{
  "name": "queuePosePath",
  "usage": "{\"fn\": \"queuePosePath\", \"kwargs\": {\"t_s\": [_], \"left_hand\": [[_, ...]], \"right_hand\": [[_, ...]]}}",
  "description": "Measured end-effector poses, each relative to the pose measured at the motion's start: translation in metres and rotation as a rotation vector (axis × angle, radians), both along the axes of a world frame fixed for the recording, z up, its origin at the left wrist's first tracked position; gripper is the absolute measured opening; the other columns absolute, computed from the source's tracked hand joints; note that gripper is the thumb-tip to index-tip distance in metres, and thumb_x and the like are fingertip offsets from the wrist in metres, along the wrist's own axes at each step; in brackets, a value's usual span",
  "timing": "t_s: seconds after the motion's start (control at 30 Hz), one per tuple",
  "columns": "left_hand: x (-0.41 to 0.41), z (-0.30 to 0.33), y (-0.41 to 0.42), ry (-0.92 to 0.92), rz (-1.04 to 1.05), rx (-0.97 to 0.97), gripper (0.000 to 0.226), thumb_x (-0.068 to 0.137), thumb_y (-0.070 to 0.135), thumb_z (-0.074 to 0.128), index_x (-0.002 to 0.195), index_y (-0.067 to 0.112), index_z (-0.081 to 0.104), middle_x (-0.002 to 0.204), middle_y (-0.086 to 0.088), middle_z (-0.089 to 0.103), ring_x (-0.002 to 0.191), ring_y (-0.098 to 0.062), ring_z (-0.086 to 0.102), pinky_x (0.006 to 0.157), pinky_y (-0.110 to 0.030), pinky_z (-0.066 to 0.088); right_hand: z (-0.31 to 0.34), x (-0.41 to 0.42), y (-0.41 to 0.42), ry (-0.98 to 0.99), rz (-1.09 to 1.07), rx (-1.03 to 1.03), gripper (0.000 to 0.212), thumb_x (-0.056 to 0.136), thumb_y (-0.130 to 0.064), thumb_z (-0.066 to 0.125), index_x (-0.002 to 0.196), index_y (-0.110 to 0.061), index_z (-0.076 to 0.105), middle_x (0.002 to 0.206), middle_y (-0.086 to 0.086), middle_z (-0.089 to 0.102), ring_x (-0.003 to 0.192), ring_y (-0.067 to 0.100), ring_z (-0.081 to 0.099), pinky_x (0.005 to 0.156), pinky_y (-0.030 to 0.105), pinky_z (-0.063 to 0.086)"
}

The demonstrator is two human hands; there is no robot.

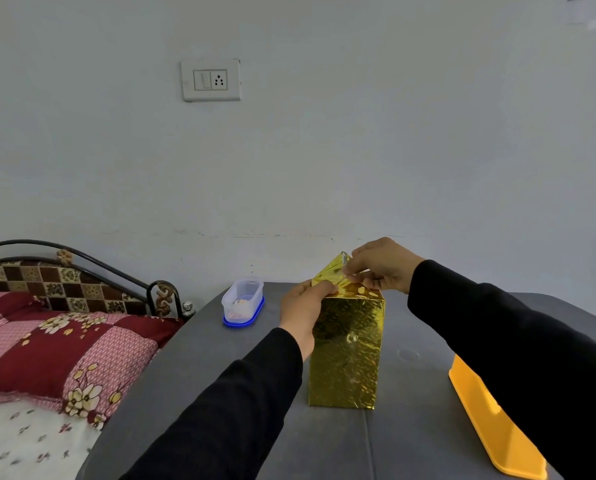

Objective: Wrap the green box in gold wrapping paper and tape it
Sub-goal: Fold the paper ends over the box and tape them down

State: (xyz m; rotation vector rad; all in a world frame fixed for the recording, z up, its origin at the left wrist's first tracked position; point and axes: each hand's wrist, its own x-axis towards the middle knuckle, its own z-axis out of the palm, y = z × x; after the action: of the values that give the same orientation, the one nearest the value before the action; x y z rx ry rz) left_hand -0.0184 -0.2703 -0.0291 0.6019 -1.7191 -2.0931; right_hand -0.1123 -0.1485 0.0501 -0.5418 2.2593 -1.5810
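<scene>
A tall box covered in shiny gold wrapping paper [346, 348] stands upright on the grey table [220, 368]; none of the green box shows. At its top a triangular gold flap [333, 270] sticks up. My left hand [305, 311] grips the box's upper left edge, with its fingers on the top. My right hand [381, 266] is over the top and pinches the flap, where a small strip of clear tape seems to sit at my fingertips. Both arms wear black sleeves.
A clear plastic container with a blue base [242, 303] stands at the table's far left. An orange plastic piece [490, 417] lies to the right, partly under my right sleeve. A bed with a red floral pillow [67, 344] adjoins the table's left edge. The wall is close behind.
</scene>
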Motion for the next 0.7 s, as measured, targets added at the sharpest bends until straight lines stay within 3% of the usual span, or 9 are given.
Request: {"fn": "queuePosePath", "kwargs": {"t_s": [0.1, 0.2, 0.37, 0.47, 0.53, 0.6, 0.7], "left_hand": [[-0.001, 0.0, 0.0, -0.008, -0.002, -0.011, 0.013, 0.088, 0.029, 0.074, 0.098, 0.024, 0.067, 0.112, -0.007, 0.069, 0.108, -0.027, 0.063, 0.099, -0.044, 0.051], [-0.001, 0.0, 0.001, -0.015, 0.002, -0.016, 0.01, 0.089, 0.028, 0.073, 0.095, 0.025, 0.066, 0.11, -0.006, 0.068, 0.107, -0.026, 0.062, 0.1, -0.044, 0.051], [-0.002, 0.001, 0.0, -0.017, 0.002, -0.033, 0.006, 0.092, 0.028, 0.07, 0.093, 0.024, 0.066, 0.109, -0.006, 0.068, 0.105, -0.024, 0.062, 0.085, -0.036, 0.05], [-0.001, 0.001, 0.001, -0.019, 0.004, -0.035, 0.005, 0.092, 0.027, 0.07, 0.093, 0.024, 0.066, 0.108, -0.006, 0.068, 0.104, -0.024, 0.062, 0.08, -0.033, 0.048], [-0.002, 0.001, 0.0, -0.025, 0.009, -0.027, 0.006, 0.092, 0.026, 0.07, 0.095, 0.022, 0.067, 0.109, -0.008, 0.069, 0.104, -0.025, 0.063, 0.082, -0.035, 0.049], [-0.004, -0.001, -0.001, -0.043, 0.009, -0.013, 0.012, 0.09, 0.027, 0.071, 0.098, 0.019, 0.068, 0.111, -0.01, 0.07, 0.105, -0.027, 0.064, 0.091, -0.04, 0.052], [-0.005, 0.001, -0.001, -0.066, 0.018, 0.008, 0.02, 0.086, 0.028, 0.073, 0.101, 0.015, 0.068, 0.113, -0.012, 0.07, 0.108, -0.029, 0.065, 0.102, -0.049, 0.05]], "right_hand": [[-0.003, -0.002, 0.0, 0.071, -0.026, 0.049, 0.022, 0.081, -0.001, 0.081, 0.09, -0.01, 0.064, 0.091, 0.016, 0.073, 0.074, 0.02, 0.07, 0.059, 0.024, 0.05], [-0.005, -0.002, -0.001, 0.121, -0.046, 0.088, 0.024, 0.079, -0.005, 0.084, 0.084, -0.012, 0.062, 0.086, 0.015, 0.073, 0.07, 0.019, 0.069, 0.057, 0.023, 0.051], [-0.006, 0.002, -0.004, 0.21, -0.068, 0.161, 0.028, 0.076, -0.01, 0.087, 0.077, -0.014, 0.059, 0.083, 0.014, 0.073, 0.07, 0.02, 0.064, 0.063, 0.026, 0.051], [-0.008, 0.002, -0.007, 0.25, -0.075, 0.203, 0.026, 0.074, -0.013, 0.089, 0.085, -0.008, 0.065, 0.082, 0.013, 0.072, 0.069, 0.02, 0.062, 0.063, 0.026, 0.049], [-0.009, 0.001, -0.008, 0.274, -0.085, 0.233, 0.027, 0.072, -0.015, 0.089, 0.09, -0.004, 0.071, 0.075, 0.009, 0.071, 0.062, 0.017, 0.06, 0.058, 0.023, 0.047], [-0.009, 0.001, -0.009, 0.29, -0.096, 0.266, 0.022, 0.072, -0.016, 0.089, 0.079, -0.008, 0.069, 0.068, 0.005, 0.07, 0.055, 0.014, 0.058, 0.052, 0.021, 0.047], [-0.008, -0.002, -0.012, 0.27, -0.117, 0.276, 0.025, 0.071, -0.014, 0.09, 0.075, -0.011, 0.066, 0.077, 0.009, 0.075, 0.069, 0.018, 0.068, 0.061, 0.026, 0.055]]}}
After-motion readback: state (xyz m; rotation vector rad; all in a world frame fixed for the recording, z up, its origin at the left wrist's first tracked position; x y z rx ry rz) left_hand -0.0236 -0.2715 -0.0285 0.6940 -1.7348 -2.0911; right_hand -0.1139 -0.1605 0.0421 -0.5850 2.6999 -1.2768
